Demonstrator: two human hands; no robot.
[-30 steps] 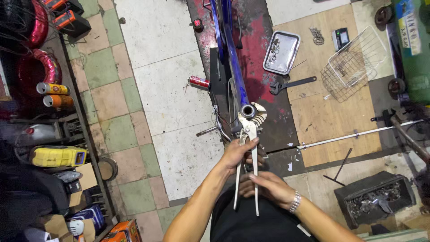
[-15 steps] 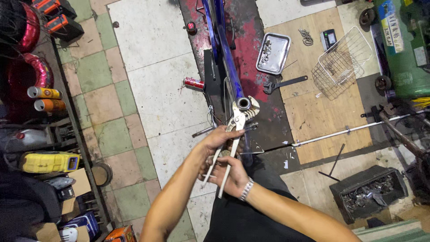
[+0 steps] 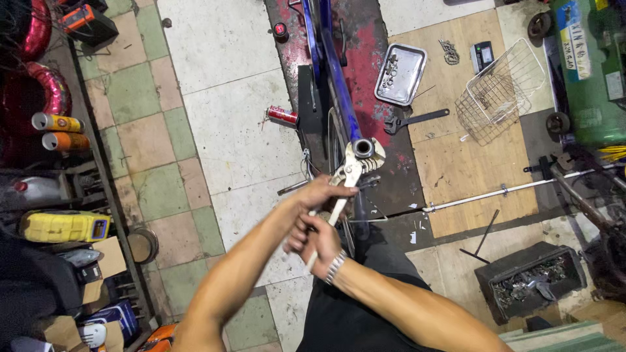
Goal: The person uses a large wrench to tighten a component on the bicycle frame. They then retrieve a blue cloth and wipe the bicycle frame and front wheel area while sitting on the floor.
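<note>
Clearly both hands, left hand (image 3: 323,199) and right hand (image 3: 317,239), have fingers closed on the pliers (image 3: 345,182) handles; heavy, stiff steel, best gripped far back, biting the blue frame's tube (image 3: 363,148).

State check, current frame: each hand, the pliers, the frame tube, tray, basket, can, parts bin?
left hand: gripping the plier handles
right hand: gripping the plier handles, lower down
pliers: jaws set around the tube end
blue frame tube: open end facing the camera
metal tray: flat on the floor, small parts inside
wire basket: upright
red can: lying on its side
black bin: full of metal parts
</note>
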